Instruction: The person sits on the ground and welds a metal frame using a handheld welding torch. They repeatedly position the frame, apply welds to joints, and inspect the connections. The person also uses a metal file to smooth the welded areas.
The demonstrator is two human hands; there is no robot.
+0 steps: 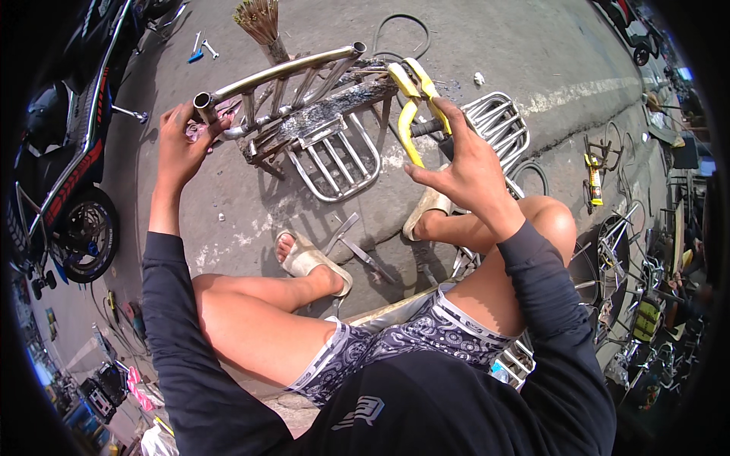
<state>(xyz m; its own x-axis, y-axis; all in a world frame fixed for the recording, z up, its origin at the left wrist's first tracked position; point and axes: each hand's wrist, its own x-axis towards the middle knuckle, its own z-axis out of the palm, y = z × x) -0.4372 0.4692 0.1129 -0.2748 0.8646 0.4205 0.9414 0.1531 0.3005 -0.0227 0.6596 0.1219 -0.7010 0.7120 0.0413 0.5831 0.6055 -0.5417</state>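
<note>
Standing at the far left, a black motorcycle [87, 152] edges the concrete pavement [141, 175]. Beside that strip, the left hand [182, 144] has thumb and fingers closed on the left end of a tubular metal frame [277, 68], which lies over a rough-topped metal stand [334, 106]. The frame looks stiff, fairly heavy and smooth enough to slip; its upper rail [319, 58] seems a sound hold, away from the cut rims. Farther right, the right hand [475, 171] curves half spread about a yellow clamp-like tool [401, 79]; whether it grips, I cannot tell. A barred metal rack [498, 125] crowds that side; pavement past the stand gives more room.
</note>
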